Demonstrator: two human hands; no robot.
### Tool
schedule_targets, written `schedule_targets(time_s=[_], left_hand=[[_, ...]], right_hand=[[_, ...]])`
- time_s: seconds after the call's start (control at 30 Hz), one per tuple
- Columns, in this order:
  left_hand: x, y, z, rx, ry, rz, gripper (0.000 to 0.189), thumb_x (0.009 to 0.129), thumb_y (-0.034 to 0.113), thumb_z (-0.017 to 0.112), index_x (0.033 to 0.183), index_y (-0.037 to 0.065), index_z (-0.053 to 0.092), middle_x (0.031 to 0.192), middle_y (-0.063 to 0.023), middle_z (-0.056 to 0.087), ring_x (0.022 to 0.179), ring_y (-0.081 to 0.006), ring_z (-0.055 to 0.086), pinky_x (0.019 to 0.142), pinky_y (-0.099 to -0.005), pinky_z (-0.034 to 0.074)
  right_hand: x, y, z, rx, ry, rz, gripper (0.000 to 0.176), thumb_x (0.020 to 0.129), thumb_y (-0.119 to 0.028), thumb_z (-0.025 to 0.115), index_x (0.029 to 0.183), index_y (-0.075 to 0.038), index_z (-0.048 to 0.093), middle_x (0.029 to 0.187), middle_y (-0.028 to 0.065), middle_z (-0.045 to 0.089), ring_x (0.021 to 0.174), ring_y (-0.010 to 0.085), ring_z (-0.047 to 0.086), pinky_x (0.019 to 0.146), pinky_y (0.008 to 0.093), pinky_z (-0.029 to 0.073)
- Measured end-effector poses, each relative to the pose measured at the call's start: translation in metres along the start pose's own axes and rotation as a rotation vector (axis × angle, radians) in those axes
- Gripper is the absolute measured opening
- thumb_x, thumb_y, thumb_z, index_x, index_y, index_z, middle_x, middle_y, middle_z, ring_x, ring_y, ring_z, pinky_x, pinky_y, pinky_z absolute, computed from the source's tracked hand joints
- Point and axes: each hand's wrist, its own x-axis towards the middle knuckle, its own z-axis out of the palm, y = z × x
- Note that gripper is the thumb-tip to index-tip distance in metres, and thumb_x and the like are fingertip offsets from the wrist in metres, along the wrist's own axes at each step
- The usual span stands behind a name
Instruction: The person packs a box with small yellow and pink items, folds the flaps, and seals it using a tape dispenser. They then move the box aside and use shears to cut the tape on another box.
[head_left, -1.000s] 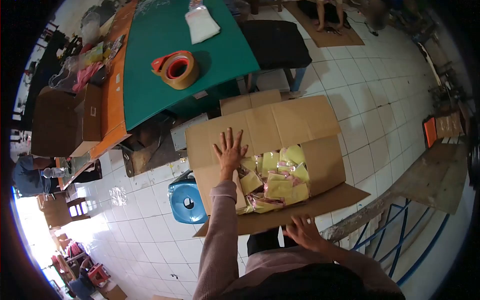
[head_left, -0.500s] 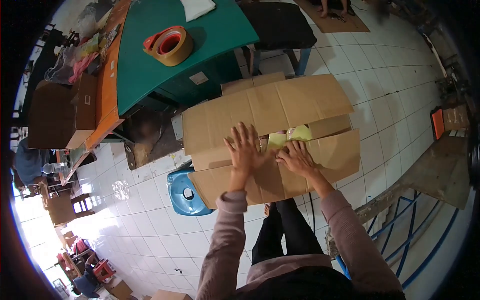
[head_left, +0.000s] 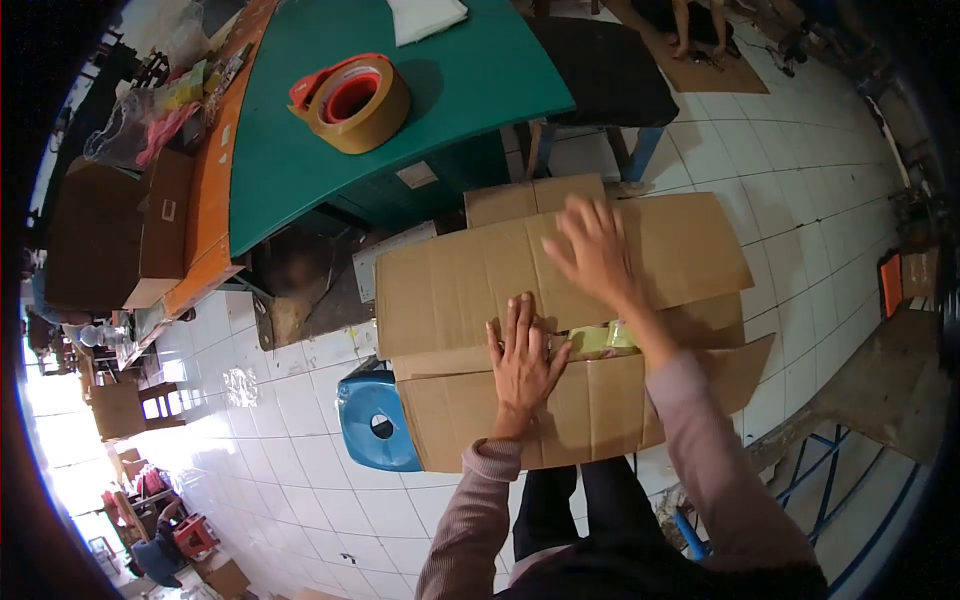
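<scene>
A large cardboard box (head_left: 460, 285) stands in front of me, its long top flaps folded inward with a gap between them. Yellow-green packed items (head_left: 600, 340) show through that gap. My left hand (head_left: 522, 370) lies flat with fingers spread across the gap, pressing on the flap edges. Over the far flap is my right hand (head_left: 597, 250), fingers apart and slightly blurred, holding nothing. Beyond the box, a tape dispenser with a roll of brown tape (head_left: 365, 105) rests on the green table (head_left: 270, 150).
A blue plastic stool (head_left: 375, 425) is at the box's left end. Behind stands a black-topped stool (head_left: 600, 75). A white cloth or bag (head_left: 425, 18) lies on the table. Blue railings (head_left: 825, 475) run at lower right. Another person's hands (head_left: 700, 50) are on the floor at the top.
My right hand has lifted off the near flap and moved forward over the far flap. My left hand has shifted onto the gap. The view has moved slightly.
</scene>
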Motion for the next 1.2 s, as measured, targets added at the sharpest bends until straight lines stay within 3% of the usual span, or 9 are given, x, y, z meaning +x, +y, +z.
schedule_targets(time_s=[0.1, 0.17, 0.33, 0.4, 0.5, 0.6, 0.97, 1.1, 1.2], left_hand=[[0.001, 0.000, -0.001, -0.010, 0.004, -0.012, 0.045, 0.081, 0.039, 0.056, 0.107, 0.002, 0.049, 0.139, -0.0082, 0.034, 0.131, -0.0275, 0.028, 0.105, -0.0506, 0.017], [0.002, 0.000, 0.000, 0.004, 0.028, -0.025, 0.042, 0.081, 0.037, 0.056, 0.106, 0.003, 0.051, 0.134, -0.0090, 0.040, 0.125, -0.0279, 0.034, 0.102, -0.0491, 0.021], [0.047, 0.009, 0.008, 0.129, 0.175, -0.167, 0.030, 0.079, 0.031, 0.055, 0.095, 0.006, 0.058, 0.098, -0.0111, 0.055, 0.088, -0.0251, 0.051, 0.080, -0.0384, 0.034], [0.088, 0.001, 0.025, 0.182, 0.156, -0.212, 0.033, 0.079, 0.028, 0.054, 0.102, 0.005, 0.058, 0.095, -0.0102, 0.055, 0.087, -0.0265, 0.052, 0.086, -0.0398, 0.034], [0.142, -0.009, 0.061, 0.188, 0.441, -0.082, 0.033, 0.079, 0.025, 0.048, 0.104, 0.006, 0.058, 0.096, -0.0097, 0.058, 0.090, -0.0280, 0.053, 0.092, -0.0432, 0.031], [0.155, -0.014, 0.051, -0.037, 0.181, -0.138, 0.031, 0.077, 0.022, 0.041, 0.099, 0.008, 0.058, 0.099, -0.0107, 0.061, 0.101, -0.0301, 0.052, 0.097, -0.0478, 0.026], [0.114, -0.007, 0.004, 0.034, 0.021, 0.039, 0.032, 0.074, 0.018, 0.045, 0.100, 0.002, 0.053, 0.094, -0.0122, 0.055, 0.095, -0.0298, 0.049, 0.093, -0.0439, 0.032], [0.084, 0.007, 0.019, 0.046, 0.146, 0.130, 0.048, 0.077, 0.022, 0.048, 0.118, -0.003, 0.047, 0.123, -0.0188, 0.046, 0.117, -0.0347, 0.041, 0.102, -0.0529, 0.023], [0.022, 0.057, 0.017, 0.098, -0.033, -0.014, 0.055, 0.079, 0.027, 0.050, 0.128, 0.004, 0.042, 0.138, -0.0153, 0.034, 0.128, -0.0332, 0.030, 0.102, -0.0610, 0.009]], right_hand=[[0.053, 0.030, 0.048, 0.042, 0.009, 0.052, 0.051, 0.080, -0.052, 0.052, 0.085, -0.003, 0.063, 0.100, 0.0177, 0.058, 0.096, 0.0295, 0.056, 0.082, 0.0455, 0.041], [0.063, 0.026, 0.045, -0.010, -0.625, 0.397, 0.061, 0.079, -0.057, 0.048, 0.071, 0.002, 0.064, 0.086, 0.0220, 0.062, 0.086, 0.0332, 0.060, 0.073, 0.0446, 0.045], [0.047, 0.030, 0.055, -0.073, -0.459, 0.350, 0.063, 0.080, -0.057, 0.045, 0.070, 0.002, 0.065, 0.077, 0.0232, 0.063, 0.077, 0.0331, 0.062, 0.069, 0.0445, 0.047], [0.043, 0.028, 0.058, -0.087, -0.414, 0.324, 0.060, 0.081, -0.055, 0.045, 0.077, 0.000, 0.067, 0.078, 0.0214, 0.064, 0.076, 0.0309, 0.063, 0.068, 0.0433, 0.048], [0.033, 0.032, 0.060, -0.110, -0.402, 0.338, 0.047, 0.080, -0.046, 0.051, 0.079, -0.002, 0.067, 0.082, 0.0193, 0.064, 0.078, 0.0296, 0.063, 0.069, 0.0423, 0.049], [0.023, 0.040, 0.063, -0.227, -0.255, -0.047, 0.012, 0.077, -0.014, 0.052, 0.076, -0.009, 0.063, 0.068, 0.0118, 0.061, 0.078, 0.0297, 0.061, 0.066, 0.0382, 0.048], [0.008, -0.004, 0.029, -0.139, -0.186, 0.128, 0.028, 0.081, -0.021, 0.048, 0.062, -0.003, 0.058, 0.068, 0.0185, 0.061, 0.067, 0.0326, 0.060, 0.062, 0.0411, 0.047], [0.031, 0.016, 0.052, -0.097, -0.268, 0.183, 0.035, 0.082, -0.025, 0.046, 0.063, 0.001, 0.060, 0.071, 0.0226, 0.062, 0.069, 0.0357, 0.059, 0.067, 0.0425, 0.047], [0.041, 0.020, 0.066, -0.061, -0.257, 0.250, 0.037, 0.082, -0.028, 0.046, 0.064, 0.000, 0.061, 0.069, 0.0220, 0.062, 0.069, 0.0359, 0.060, 0.071, 0.0435, 0.047]])
